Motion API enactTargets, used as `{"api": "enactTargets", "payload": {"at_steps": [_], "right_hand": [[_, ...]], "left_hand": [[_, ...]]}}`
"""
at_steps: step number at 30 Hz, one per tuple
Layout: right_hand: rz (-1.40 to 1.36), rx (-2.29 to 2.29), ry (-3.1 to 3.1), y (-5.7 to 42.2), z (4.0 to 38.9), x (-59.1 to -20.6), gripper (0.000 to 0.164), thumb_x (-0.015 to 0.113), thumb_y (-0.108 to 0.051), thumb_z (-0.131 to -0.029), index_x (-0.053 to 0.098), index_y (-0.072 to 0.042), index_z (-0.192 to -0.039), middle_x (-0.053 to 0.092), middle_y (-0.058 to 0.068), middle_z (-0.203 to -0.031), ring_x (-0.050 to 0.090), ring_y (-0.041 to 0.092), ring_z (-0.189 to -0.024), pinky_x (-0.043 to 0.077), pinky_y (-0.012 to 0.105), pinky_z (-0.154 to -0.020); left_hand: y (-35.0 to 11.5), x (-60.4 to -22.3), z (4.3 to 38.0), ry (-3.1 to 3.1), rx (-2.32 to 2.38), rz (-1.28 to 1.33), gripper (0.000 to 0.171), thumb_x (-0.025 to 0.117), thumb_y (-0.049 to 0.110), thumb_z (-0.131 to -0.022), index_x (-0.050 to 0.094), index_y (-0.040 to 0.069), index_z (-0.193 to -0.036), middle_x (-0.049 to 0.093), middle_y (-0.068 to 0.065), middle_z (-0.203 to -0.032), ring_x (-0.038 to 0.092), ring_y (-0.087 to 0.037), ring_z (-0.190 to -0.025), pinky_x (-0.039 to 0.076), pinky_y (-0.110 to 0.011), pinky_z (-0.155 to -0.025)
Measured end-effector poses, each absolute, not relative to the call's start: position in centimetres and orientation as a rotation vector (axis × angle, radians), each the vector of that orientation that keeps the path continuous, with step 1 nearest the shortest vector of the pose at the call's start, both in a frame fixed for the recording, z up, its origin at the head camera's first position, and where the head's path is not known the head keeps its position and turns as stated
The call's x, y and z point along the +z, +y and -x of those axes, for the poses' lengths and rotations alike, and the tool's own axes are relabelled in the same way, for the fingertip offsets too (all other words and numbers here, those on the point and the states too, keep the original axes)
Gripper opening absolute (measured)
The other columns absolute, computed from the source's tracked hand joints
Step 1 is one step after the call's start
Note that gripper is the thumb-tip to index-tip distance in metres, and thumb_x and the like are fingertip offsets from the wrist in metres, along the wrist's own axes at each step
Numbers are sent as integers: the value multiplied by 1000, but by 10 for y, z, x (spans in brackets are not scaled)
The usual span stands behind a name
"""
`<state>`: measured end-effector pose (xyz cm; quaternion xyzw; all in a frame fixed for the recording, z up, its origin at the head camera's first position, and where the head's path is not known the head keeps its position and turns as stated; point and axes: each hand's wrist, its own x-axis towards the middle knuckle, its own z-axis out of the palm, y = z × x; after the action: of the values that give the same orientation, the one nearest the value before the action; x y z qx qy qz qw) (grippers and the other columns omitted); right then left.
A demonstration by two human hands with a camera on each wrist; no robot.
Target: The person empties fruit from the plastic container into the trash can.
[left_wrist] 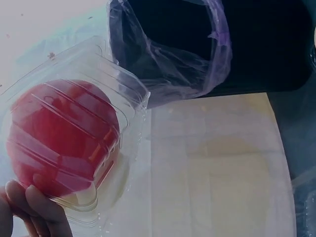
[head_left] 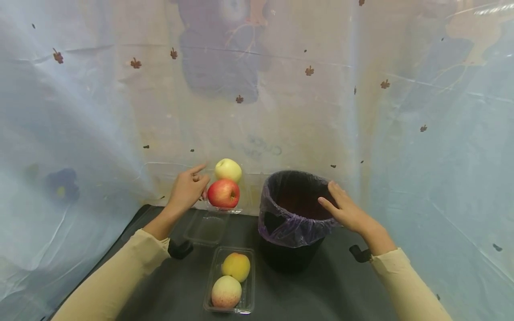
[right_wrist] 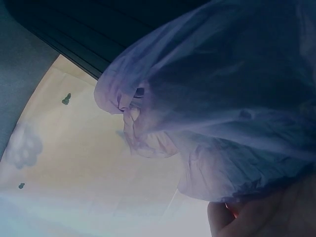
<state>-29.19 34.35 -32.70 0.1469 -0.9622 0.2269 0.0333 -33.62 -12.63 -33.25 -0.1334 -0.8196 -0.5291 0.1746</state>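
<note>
- Head view: the left hand (head_left: 188,189) curls its fingers at the edge of a clear plastic tray (head_left: 232,211), gripping it, with the forefinger stretched out and free.
- A red apple (head_left: 223,193) sits in that tray, and a yellow-green apple (head_left: 228,171) shows just behind it, in front of the printed plastic sheeting (head_left: 281,129).
- The right hand (head_left: 348,210) is at the right side of the trash bin (head_left: 287,258), its fingers extended and its thumb apart, with no object in its grasp.
- A thin purple bag (head_left: 297,229) lines the bin and folds down over its rim; the bin stands upright on the black surface (head_left: 341,281).
- A second tray (head_left: 248,292) lies left of the bin and nearer the person, holding a yellow peach (head_left: 236,266) and a pale, pink-speckled peach (head_left: 226,292) that touch; another clear container (head_left: 206,228) lies beyond it.
- Left wrist view: the fingers meet the corner of the gripped tray, and the red apple shows through its ribbed plastic; the lined bin is near.
- Right wrist view: the hand lies right beside the gathered bag edge; whether it presses on the plastic, I cannot tell.
</note>
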Motion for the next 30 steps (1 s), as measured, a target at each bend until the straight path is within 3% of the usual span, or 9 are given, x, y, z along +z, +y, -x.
{"api": "enactTargets", "payload": {"at_steps": [3,6,10,15,22,30], "right_hand": [[-454,688,-2958,344,292,-327,91,45,-56,-113,6,2,-170,0,26,-178,-2,48,-163,3,68,-128],[-454,683,-2957,344,292,-328,90,45,-56,-113,6,3,-170,0,26,-177,-1,48,-163,3,68,-128],[-451,692,-2958,344,292,-328,90,45,-56,-113,6,2,-171,0,26,-177,-2,49,-163,4,69,-128],[-452,699,-2954,344,292,-328,90,45,-55,-113,6,2,-170,0,26,-177,-2,50,-163,4,70,-127],[-453,684,-2946,344,292,-328,90,45,-55,-113,7,3,-170,2,26,-177,-1,49,-163,5,69,-128],[-452,696,-2943,343,292,-329,90,44,-56,-113,7,3,-170,1,26,-177,-1,49,-163,4,69,-128]], "left_hand": [[-122,-328,338,-2305,-1530,385,59,56,14,-101,52,4,-159,61,-2,-56,52,-15,-46,42,-27,-46],[-117,-325,339,-2271,-1580,385,60,58,15,-102,50,4,-160,62,-2,-57,46,-13,-41,38,-26,-41],[-109,-321,340,-2211,-1643,391,61,61,14,-102,49,5,-160,62,-3,-57,51,-16,-43,31,-25,-42],[-100,-317,344,-2138,-1708,390,63,63,12,-100,49,7,-161,57,0,-55,58,-23,-49,39,-26,-49],[-89,-311,348,-2054,-1796,356,65,61,10,-97,49,6,-161,55,2,-54,54,-16,-44,46,-25,-49],[-80,-305,354,-2016,-1764,340,65,61,10,-96,51,5,-159,57,2,-54,57,-19,-43,37,-23,-45]]}}
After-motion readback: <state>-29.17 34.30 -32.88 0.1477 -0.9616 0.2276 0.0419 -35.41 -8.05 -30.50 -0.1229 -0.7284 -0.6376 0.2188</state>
